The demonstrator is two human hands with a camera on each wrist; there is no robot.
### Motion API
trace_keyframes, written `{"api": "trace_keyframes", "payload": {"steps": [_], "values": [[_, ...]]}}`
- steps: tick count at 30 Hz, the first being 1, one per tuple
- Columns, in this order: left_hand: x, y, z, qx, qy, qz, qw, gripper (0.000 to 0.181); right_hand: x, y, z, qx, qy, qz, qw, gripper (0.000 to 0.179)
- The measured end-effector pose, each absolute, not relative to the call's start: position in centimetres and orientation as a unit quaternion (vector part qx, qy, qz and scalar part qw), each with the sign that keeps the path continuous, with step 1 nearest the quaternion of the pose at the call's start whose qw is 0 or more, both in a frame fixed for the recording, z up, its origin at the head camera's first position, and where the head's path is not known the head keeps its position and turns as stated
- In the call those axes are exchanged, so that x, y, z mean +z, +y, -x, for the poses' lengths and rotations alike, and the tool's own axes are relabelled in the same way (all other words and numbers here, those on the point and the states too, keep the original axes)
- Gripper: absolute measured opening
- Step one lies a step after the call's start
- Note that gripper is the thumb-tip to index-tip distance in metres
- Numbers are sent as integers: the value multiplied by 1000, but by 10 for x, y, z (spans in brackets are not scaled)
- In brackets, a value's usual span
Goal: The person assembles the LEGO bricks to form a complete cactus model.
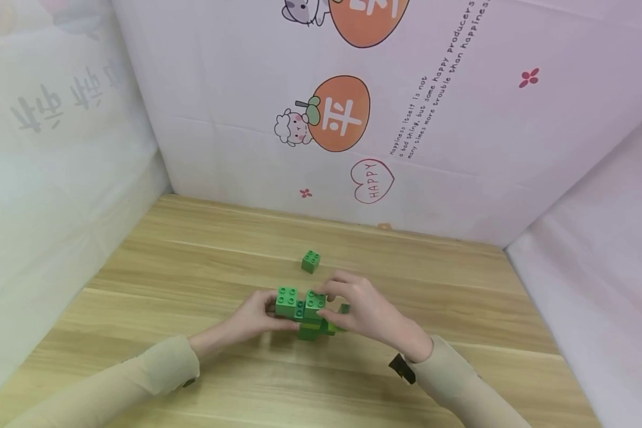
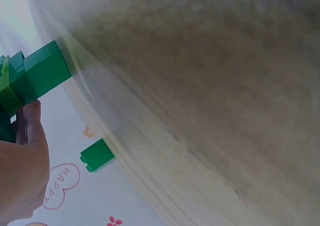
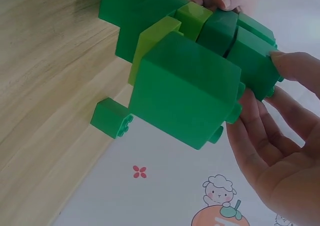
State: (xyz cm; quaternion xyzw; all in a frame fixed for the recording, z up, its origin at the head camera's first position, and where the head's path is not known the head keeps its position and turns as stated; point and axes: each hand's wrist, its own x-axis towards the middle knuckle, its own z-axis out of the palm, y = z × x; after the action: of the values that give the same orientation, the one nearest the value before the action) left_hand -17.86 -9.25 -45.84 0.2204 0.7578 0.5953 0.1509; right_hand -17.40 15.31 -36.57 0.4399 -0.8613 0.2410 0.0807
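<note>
A built-up model of green toy building bricks stands in front of me, with dark green and lime green layers. My left hand grips it from the left, thumb at the near side and fingers behind. On its top are two studded green bricks, a left one and a right one. My right hand pinches the right one between thumb and fingers. In the right wrist view a large green brick projects toward the camera. The left wrist view shows only part of the model.
A loose green brick lies on the wooden table beyond the model. White printed cloth hangs at the back, and more cloth borders the table on the left and right sides.
</note>
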Motion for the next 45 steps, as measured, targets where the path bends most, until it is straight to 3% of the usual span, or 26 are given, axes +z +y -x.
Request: {"api": "trace_keyframes", "payload": {"steps": [24, 45], "values": [[-461, -94, 181, 594, 755, -229, 157, 47, -372, 154, 172, 261, -869, -414, 73, 30], [-458, -94, 179, 592, 756, -232, 156, 46, -374, 153, 169, 235, -869, -425, 98, 33]]}}
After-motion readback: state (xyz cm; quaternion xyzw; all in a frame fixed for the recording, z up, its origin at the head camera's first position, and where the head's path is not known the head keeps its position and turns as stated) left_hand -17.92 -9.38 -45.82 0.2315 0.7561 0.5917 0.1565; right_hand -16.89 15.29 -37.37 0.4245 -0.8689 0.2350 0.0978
